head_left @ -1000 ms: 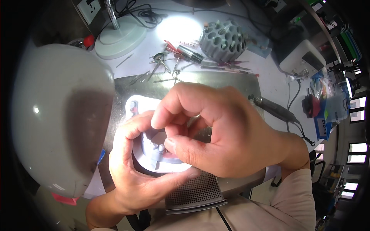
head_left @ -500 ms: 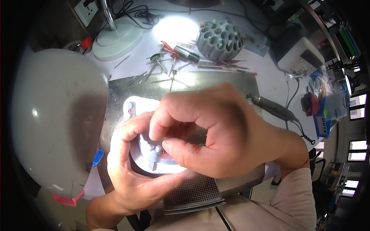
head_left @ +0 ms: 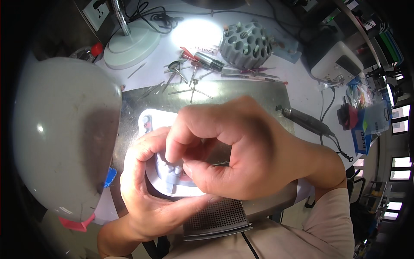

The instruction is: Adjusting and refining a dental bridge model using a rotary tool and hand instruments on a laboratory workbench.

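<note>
My left hand (head_left: 140, 190) is closed around a dental model (head_left: 172, 178), its thumb along the near edge and its fingers on the left side. The model has pale grey teeth, some pink, and a white base (head_left: 148, 114). Over it, my right hand (head_left: 250, 151) is curled, with thumb and index finger brought together at the teeth. Whatever sits between those fingertips is hidden, as is most of the model's right part. Both hands are above a grey metal plate (head_left: 129, 103) on the bench.
A large white lamp shade (head_left: 64, 134) fills the left side. Beyond the plate lie several polishing bits (head_left: 194, 84) and a grey, many-holed holder (head_left: 246, 47). On the right are a rotary handpiece (head_left: 306, 121) and a white control box (head_left: 330, 64). A perforated metal grille (head_left: 215, 218) juts out below my hands.
The right hand has shifted very slightly, its fingertips staying at the teeth. The model and my left hand have barely moved.
</note>
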`<state>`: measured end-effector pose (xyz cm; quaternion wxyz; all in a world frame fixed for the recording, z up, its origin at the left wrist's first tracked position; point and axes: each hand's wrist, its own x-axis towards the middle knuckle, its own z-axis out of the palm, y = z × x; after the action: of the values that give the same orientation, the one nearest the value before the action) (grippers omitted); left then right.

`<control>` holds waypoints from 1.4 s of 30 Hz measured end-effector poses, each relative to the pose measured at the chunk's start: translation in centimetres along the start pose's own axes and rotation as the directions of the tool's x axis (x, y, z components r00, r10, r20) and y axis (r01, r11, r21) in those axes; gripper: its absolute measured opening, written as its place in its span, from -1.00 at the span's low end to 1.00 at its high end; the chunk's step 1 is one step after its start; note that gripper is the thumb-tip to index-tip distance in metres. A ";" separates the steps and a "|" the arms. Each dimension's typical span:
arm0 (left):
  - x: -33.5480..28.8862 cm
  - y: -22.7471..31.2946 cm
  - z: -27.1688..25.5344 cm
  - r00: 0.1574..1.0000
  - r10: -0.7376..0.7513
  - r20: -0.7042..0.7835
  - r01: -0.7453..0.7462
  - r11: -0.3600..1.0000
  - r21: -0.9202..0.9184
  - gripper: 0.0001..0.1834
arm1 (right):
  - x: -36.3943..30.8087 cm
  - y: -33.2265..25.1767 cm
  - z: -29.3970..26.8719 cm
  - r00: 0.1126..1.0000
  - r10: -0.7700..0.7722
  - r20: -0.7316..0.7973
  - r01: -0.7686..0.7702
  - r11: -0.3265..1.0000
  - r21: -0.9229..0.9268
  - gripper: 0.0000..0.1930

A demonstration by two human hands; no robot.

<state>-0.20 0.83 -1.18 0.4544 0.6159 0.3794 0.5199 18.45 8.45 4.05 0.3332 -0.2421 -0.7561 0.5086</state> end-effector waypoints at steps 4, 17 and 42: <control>0.4 0.2 0.0 0.998 0.014 0.061 -0.006 0.992 -0.124 0.00 | 0.0 0.4 -0.4 0.993 -0.109 0.036 0.108 0.994 0.031 -0.92; 0.1 0.8 0.7 0.997 -0.046 -0.059 0.040 0.994 -0.101 -0.12 | -0.1 -0.1 0.1 0.992 -0.113 -0.054 0.108 0.990 -0.092 -0.90; 0.6 1.2 0.3 0.995 -0.095 -0.013 0.090 0.971 -0.224 -0.11 | -0.2 0.0 -0.5 0.979 -0.202 -0.017 0.198 0.971 -0.131 -0.84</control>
<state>0.23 1.01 0.18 0.5399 0.5365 0.3523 0.5446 18.96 8.61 4.12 0.3778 -0.1932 -0.8028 0.4189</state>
